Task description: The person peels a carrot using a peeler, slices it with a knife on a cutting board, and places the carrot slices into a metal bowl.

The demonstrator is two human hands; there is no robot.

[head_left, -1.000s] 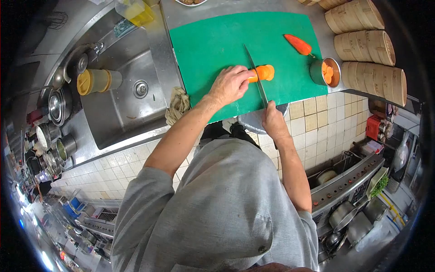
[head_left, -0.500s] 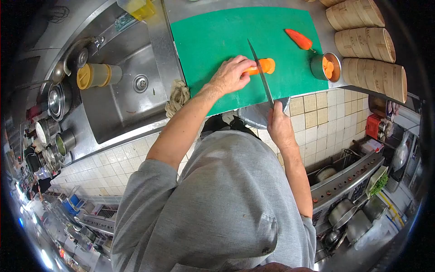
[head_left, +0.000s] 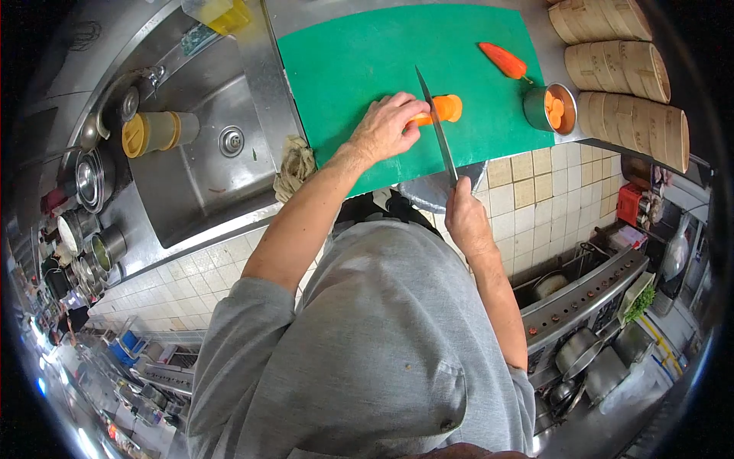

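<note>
Over the green cutting board (head_left: 344,61) slants a knife (head_left: 441,141), its handle wrapped by the right hand (head_left: 469,219); the left hand (head_left: 386,127), fingers bent and bunched, pinches the carrot (head_left: 453,109) on the board beneath the blade, contact unclear.

Upper right of your frame, bamboo steamers (head_left: 633,126) line up; upper left, you've got a sink (head_left: 218,180), yellow-lidded container (head_left: 164,133) at its edge; pots (head_left: 579,350) crowd lower right.

Carrot (head_left: 453,109), one end hidden under the left hand (head_left: 386,128), a strip behind the knife (head_left: 442,139). Its handle, covered by the right hand (head_left: 468,218). Yellow container (head_left: 229,17), cut off by top edge.
</note>
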